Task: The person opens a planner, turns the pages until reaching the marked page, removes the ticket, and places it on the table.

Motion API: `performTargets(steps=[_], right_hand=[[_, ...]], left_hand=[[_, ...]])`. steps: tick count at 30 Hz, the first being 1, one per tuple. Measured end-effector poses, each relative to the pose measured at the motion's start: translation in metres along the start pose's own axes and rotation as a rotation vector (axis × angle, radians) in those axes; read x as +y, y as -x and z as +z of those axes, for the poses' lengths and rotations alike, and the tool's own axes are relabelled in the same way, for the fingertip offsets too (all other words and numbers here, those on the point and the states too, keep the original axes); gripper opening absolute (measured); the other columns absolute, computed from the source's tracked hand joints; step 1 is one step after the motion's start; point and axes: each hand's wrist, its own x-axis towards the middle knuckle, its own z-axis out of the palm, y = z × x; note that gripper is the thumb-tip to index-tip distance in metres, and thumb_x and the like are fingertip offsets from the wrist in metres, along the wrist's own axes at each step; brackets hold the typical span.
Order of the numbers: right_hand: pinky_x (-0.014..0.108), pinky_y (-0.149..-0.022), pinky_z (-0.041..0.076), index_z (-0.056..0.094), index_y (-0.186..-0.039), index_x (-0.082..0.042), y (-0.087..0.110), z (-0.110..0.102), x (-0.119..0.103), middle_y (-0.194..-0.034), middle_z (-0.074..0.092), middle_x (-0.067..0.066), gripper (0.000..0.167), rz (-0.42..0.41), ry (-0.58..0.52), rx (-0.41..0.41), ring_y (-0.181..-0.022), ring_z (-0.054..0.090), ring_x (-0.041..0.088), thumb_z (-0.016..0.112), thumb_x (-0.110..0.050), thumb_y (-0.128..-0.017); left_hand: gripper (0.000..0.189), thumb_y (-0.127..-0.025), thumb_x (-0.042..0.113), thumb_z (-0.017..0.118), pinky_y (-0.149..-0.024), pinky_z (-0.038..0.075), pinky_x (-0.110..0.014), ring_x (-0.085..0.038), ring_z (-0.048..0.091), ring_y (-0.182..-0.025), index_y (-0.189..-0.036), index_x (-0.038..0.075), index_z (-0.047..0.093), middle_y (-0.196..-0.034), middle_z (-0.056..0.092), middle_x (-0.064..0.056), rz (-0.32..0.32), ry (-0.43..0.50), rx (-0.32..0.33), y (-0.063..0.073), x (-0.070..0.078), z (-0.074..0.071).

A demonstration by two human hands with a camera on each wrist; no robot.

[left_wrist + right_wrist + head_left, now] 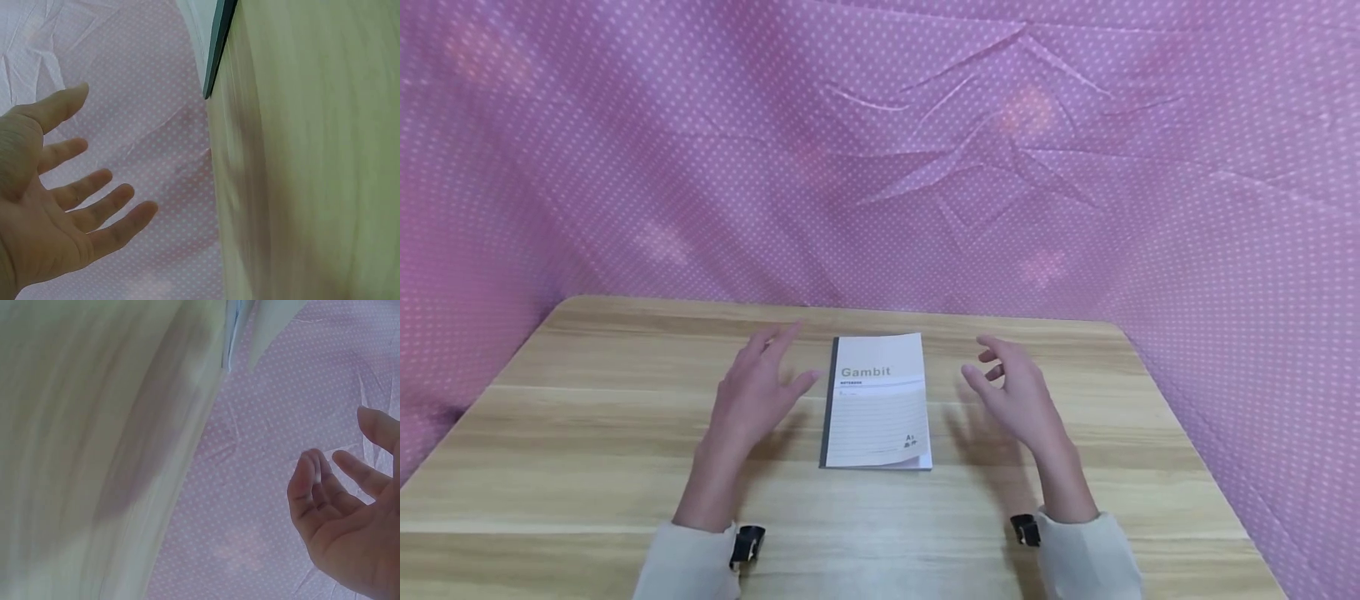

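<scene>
A white notebook (878,408) with a dark spine lies face up on the wooden table, "Gambit" printed on its cover. Its lower right cover corner curls up a little. To its left, my left hand (756,387) hovers over the table with fingers spread, touching nothing. My right hand (1015,392) hovers on the other side, apart from the notebook, its fingers loosely bent around nothing. In the left wrist view, the notebook's dark spine (220,47) shows at the top; the right wrist view catches its page edges (231,334).
The table (587,433) has a light wood grain and rounded far corners. Pink cloth (880,167) with white dots hangs behind it and along both sides. Black straps (748,546) sit at both sleeve cuffs.
</scene>
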Motion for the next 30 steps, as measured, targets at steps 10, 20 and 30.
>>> performTargets(steps=[10,20,30], right_hand=[[0.041,-0.076,0.059,0.059,-0.137,-0.004,-0.006,0.007,-0.008,-0.118,0.067,0.019,0.048,0.099,-0.148,-0.042,-0.099,0.065,0.032,0.071,-0.025,-0.097],[0.045,-0.079,0.062,0.056,-0.135,0.008,-0.006,0.015,-0.004,-0.121,0.063,0.027,0.049,0.190,-0.371,-0.156,-0.105,0.067,0.042,0.071,-0.019,-0.097],[0.044,-0.085,0.061,0.051,-0.138,0.012,-0.008,0.027,-0.007,-0.121,0.061,0.025,0.051,0.249,-0.476,-0.264,-0.108,0.064,0.044,0.068,-0.015,-0.098]], left_hand=[[0.063,-0.095,0.026,0.073,-0.100,0.047,-0.062,-0.043,0.052,-0.128,-0.150,0.011,0.048,-0.149,0.045,-0.023,-0.075,0.166,-0.026,-0.006,-0.004,0.002],[0.062,-0.094,0.018,0.072,-0.090,0.058,-0.047,-0.043,0.052,-0.128,-0.150,0.009,0.048,-0.149,0.046,-0.024,-0.187,0.360,-0.209,-0.008,-0.010,0.023],[0.063,-0.089,0.015,0.075,-0.088,0.060,-0.042,-0.042,0.047,-0.133,-0.146,0.009,0.051,-0.148,0.046,-0.021,-0.308,0.561,-0.294,-0.015,-0.016,0.039]])
